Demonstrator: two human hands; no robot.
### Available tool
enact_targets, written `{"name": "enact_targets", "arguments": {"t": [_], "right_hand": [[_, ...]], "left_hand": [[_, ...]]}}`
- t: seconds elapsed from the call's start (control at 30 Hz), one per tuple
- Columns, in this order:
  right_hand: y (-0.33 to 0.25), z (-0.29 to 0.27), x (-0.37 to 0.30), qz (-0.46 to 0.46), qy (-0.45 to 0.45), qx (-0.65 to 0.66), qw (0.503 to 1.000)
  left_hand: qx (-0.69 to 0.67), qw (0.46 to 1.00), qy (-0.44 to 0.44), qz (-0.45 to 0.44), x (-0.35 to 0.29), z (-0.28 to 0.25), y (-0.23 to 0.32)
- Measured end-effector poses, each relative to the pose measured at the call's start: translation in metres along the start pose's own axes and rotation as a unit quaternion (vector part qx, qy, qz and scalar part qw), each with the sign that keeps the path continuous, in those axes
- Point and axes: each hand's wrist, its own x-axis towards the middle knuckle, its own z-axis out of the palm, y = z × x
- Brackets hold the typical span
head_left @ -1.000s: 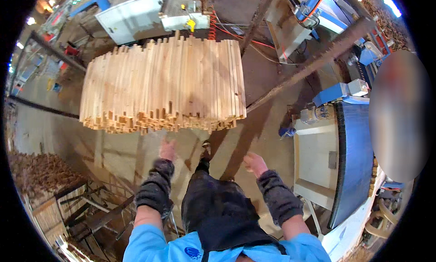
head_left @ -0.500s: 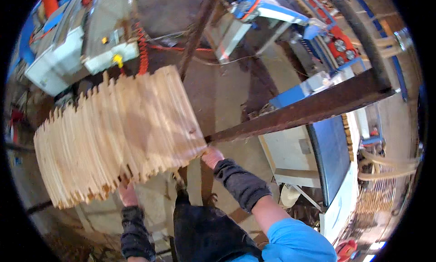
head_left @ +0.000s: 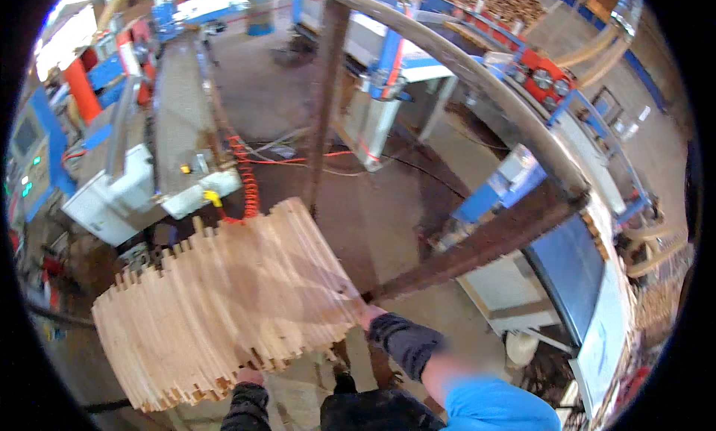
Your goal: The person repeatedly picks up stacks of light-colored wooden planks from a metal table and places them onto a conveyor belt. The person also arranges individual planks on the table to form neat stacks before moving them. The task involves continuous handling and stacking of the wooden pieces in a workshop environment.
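A broad row of pale wooden strips (head_left: 224,304) lies side by side in front of me, slanting up to the right, with uneven ends along its far and near edges. My right hand (head_left: 371,316) is closed at the near right corner of the row, against the last strip. Against the near edge, left of my body, is my left hand (head_left: 251,376); its fingers are hidden by the strip ends. Dark grey sleeves cover both forearms. What bears the strips is mostly hidden beneath them.
A brown metal frame (head_left: 477,241) rises beside and beyond the strips. Far left stands a machine with a long grey bed (head_left: 179,117); a coiled orange hose (head_left: 247,181) hangs beside it. To the right is a blue-topped table (head_left: 570,274). Hoses cross the floor.
The view has tilted up, so the strips, frame and both hands sit lower in the picture. My hands stay at the same edges of the strips; the left one shows less.
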Motion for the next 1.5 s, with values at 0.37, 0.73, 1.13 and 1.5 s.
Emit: {"name": "enact_targets", "arguments": {"t": [0.37,0.73,1.13,1.5], "right_hand": [[-0.021,-0.013,-0.003,0.143,-0.039,-0.044,0.988],[-0.004,0.005,0.017,-0.033,-0.161,-0.325,0.931],[-0.039,-0.030,-0.012,0.095,-0.097,-0.145,0.980],[-0.012,-0.012,0.006,-0.051,-0.113,-0.292,0.948]], "left_hand": [[-0.287,0.945,-0.097,-0.123,-0.035,-0.081,0.013],[-0.226,0.963,-0.092,-0.118,-0.033,-0.079,0.019],[-0.226,0.963,-0.093,-0.111,-0.060,-0.116,0.026],[-0.315,0.932,-0.032,-0.178,-0.062,-0.111,0.036]]}}
